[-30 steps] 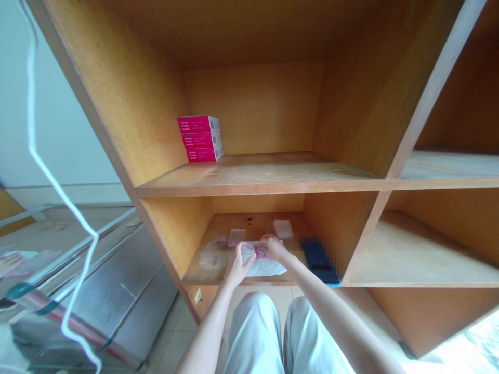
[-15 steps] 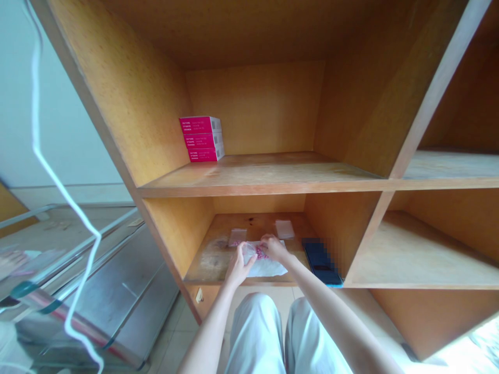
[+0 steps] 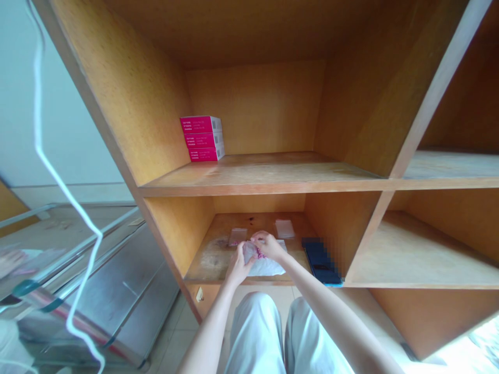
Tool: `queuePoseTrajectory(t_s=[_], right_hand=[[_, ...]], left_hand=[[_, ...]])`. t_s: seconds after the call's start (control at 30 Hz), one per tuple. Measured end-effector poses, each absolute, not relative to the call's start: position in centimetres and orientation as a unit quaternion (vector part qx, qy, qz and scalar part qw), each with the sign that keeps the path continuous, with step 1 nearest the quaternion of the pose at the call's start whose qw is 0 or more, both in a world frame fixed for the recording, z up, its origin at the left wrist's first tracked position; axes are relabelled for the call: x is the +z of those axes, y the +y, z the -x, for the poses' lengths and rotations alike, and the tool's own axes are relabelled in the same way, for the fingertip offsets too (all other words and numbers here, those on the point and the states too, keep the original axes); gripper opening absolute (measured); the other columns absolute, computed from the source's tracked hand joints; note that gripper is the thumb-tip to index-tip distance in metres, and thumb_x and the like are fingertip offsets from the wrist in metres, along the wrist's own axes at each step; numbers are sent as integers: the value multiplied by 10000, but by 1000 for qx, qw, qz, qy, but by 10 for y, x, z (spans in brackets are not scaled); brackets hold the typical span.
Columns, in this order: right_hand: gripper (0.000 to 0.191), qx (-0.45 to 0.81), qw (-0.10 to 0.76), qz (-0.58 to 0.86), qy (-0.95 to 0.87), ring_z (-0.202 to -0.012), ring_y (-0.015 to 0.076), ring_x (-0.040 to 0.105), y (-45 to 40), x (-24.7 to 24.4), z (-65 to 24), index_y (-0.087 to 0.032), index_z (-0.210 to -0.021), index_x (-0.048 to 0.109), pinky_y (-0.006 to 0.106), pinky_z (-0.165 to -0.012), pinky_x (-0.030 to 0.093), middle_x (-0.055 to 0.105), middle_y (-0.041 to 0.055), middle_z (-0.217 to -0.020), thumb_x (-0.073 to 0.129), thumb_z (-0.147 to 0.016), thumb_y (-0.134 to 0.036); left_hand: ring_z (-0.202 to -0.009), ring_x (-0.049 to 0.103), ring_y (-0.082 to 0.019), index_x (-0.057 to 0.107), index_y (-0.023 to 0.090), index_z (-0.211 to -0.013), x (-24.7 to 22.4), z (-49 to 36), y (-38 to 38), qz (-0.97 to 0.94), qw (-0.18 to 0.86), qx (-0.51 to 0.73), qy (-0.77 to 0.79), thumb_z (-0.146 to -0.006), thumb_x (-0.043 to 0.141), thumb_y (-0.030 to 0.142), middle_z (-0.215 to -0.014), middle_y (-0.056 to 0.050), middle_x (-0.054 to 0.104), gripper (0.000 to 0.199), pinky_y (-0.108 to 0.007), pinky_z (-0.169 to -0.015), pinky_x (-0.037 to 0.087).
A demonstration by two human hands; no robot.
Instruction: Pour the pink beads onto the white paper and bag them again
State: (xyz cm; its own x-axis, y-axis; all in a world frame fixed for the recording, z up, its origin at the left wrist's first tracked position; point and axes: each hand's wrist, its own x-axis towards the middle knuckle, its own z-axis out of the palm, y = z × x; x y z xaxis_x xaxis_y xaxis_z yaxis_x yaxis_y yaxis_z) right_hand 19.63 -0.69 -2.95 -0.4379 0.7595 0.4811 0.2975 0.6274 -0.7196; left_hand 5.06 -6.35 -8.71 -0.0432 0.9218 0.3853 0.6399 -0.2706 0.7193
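Note:
On the lower shelf, my left hand (image 3: pixel 238 266) is closed round the side of a small clear plastic bag (image 3: pixel 249 251), thumb in front. Small pink beads (image 3: pixel 260 254) lie between the hands, over a white sheet (image 3: pixel 268 267). My right hand (image 3: pixel 270 245) has its fingertips pinched together at the bag's upper edge; whatever is in them is too small to make out. Behind the left hand lies a flat clear bag (image 3: pixel 237 236) with pink beads along its bottom. Another flat, pale bag (image 3: pixel 285 228) rests behind the right hand.
A dark flat object (image 3: pixel 320 264) with a blue edge, partly pixelated, lies right of the sheet. Three stacked pink boxes (image 3: pixel 201 139) stand on the upper shelf (image 3: pixel 280 169). At left, a white cable (image 3: pixel 58 182) hangs before a metal cart (image 3: pixel 117 280).
My right hand has moved slightly left and up, from over the pink beads to the bag's upper edge. The left hand stays nearly still with the bag.

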Motion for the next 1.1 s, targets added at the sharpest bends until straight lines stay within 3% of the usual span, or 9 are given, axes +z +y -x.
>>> queuePoseTrajectory(t_s=[0.1,0.23,0.33,0.57,0.8,0.93,1.1], right_hand=[[168,237,404,393,-791,-780,158,569,-5,-37,-202,-147,-743,637,249,-719,408,641,66,-806,470,-755,-138],[205,170,303,430,-833,-692,162,553,-4,-54,-206,-159,-574,631,242,-665,386,630,61,-672,493,-719,-117],[213,152,280,442,-838,-682,160,551,-3,-64,-205,-168,-566,641,234,-649,377,638,67,-668,500,-716,-115],[190,175,308,443,-824,-671,156,554,-1,-68,-200,-168,-562,634,236,-657,385,639,63,-664,511,-684,-92],[116,264,460,414,-740,-750,161,564,-10,-47,-193,-153,-721,624,251,-701,412,629,56,-771,511,-695,-155],[107,279,430,360,-779,-722,156,551,-16,-37,-186,-155,-646,607,249,-684,404,615,43,-714,510,-692,-151],[249,292,371,333,-816,-625,130,509,-15,-37,-183,-146,-503,535,219,-607,380,560,21,-584,463,-740,-169]], left_hand=[[-1094,488,-232,306,204,-1225,-87,-51,-64,-678,151,426,580,-770,485,410,-1210,-118,485,531,-390,-907,375],[-1106,480,-228,295,201,-1233,-88,-51,-63,-676,147,429,580,-768,487,417,-1209,-117,486,547,-386,-916,373],[-1094,488,-226,305,207,-1229,-89,-51,-62,-674,145,437,578,-763,495,418,-1207,-115,489,546,-391,-916,374],[-1117,469,-220,300,206,-1225,-90,-50,-62,-679,144,431,577,-769,489,422,-1216,-115,481,539,-389,-933,362],[-1086,493,-224,305,209,-1220,-90,-50,-62,-671,160,432,580,-766,498,400,-1201,-117,491,529,-389,-906,378],[-1075,504,-228,308,215,-1217,-87,-50,-64,-667,166,430,585,-758,510,389,-1188,-117,501,531,-387,-890,388],[-1083,497,-231,295,208,-1223,-87,-50,-64,-669,159,427,587,-761,503,393,-1211,-128,483,539,-399,-894,381]])
